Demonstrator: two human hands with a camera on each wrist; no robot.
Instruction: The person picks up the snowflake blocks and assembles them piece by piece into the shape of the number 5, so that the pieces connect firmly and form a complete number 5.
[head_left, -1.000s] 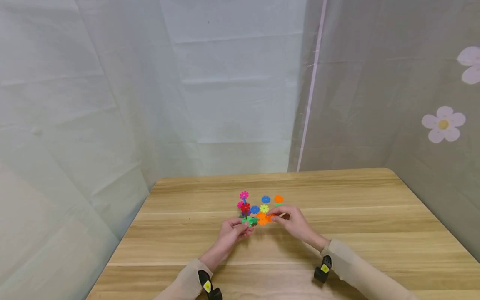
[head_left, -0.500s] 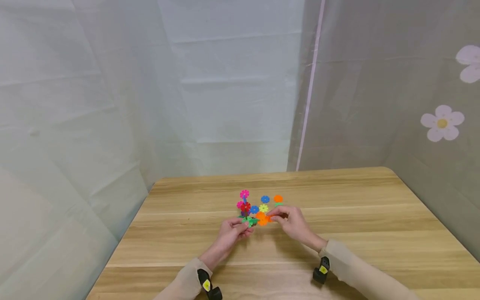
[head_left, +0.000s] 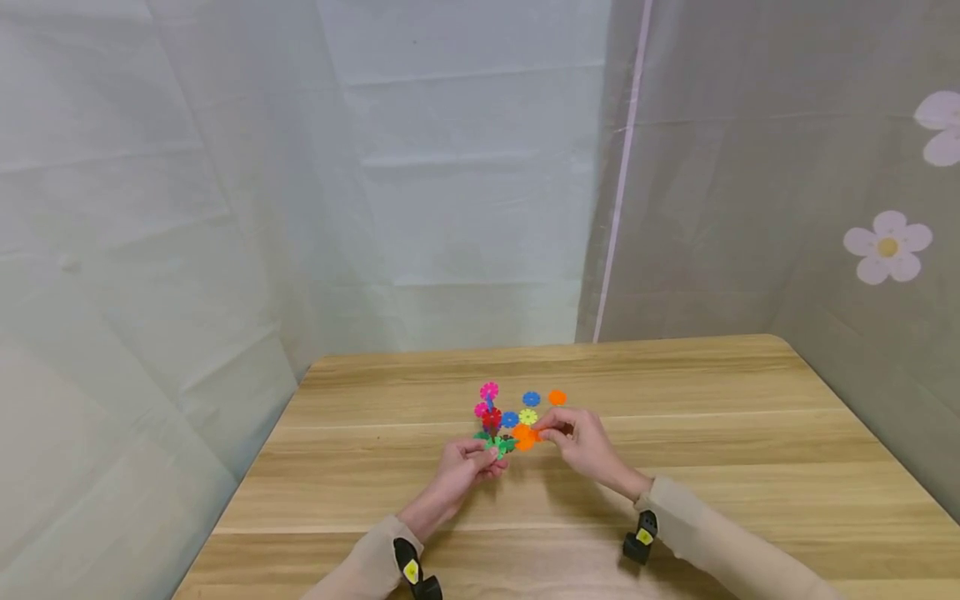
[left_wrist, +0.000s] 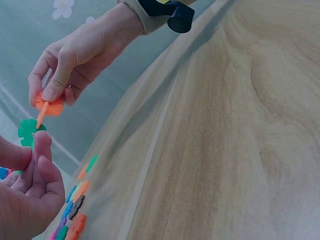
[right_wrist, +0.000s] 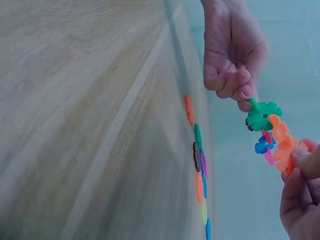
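My left hand (head_left: 461,475) pinches a green flower-shaped plastic disc (right_wrist: 264,117) between thumb and fingers. Joined above it are red (head_left: 491,417), blue and pink (head_left: 489,390) discs, forming a small upright construction held over the table. Orange notched discs (head_left: 524,437), linked at an angle, are pinched by the thumb and fingertips of my right hand (head_left: 588,450). In the left wrist view the edge of one orange disc (left_wrist: 43,115) meets the green disc (left_wrist: 29,132); whether their slots are fully locked cannot be seen.
Loose flower discs lie on the wooden table (head_left: 360,492) beyond the hands, among them blue (head_left: 531,399), yellow (head_left: 528,416) and orange (head_left: 557,397). The left wrist view also shows a dark brown disc (left_wrist: 76,207). Pale curtains (head_left: 465,208) hang behind the table.
Both hands stay almost in place, keeping their grips. My right hand has risen slightly and now covers the loose green disc behind it; the left hand's construction has dipped a little.
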